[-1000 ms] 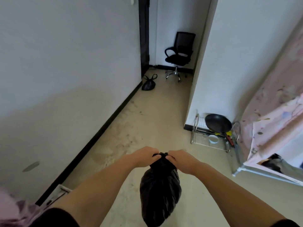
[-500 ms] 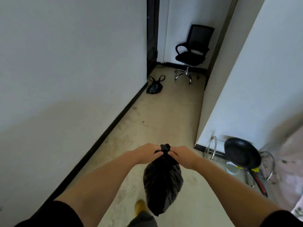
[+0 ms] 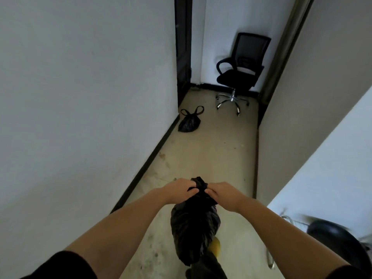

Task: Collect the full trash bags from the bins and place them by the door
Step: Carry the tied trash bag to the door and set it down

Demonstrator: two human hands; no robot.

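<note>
A full black trash bag [image 3: 194, 228] hangs in front of me above the corridor floor. My left hand [image 3: 179, 190] and my right hand [image 3: 221, 193] both grip its bunched top, fingers curled round the plastic from either side. A second black trash bag [image 3: 189, 123] with looped handles sits on the floor farther down, against the left wall beside a dark door frame [image 3: 182, 49].
A black office chair [image 3: 240, 71] on a chrome wheeled base stands at the corridor's end. White walls run along both sides. A black frying pan [image 3: 338, 240] on a wire rack is at the lower right. My yellow shoe [image 3: 215, 247] shows under the bag.
I have moved forward along the corridor; the floor bag, door frame and chair are nearer. The pan rack has slid toward the lower right edge. Both hands keep their grip on the bag.
</note>
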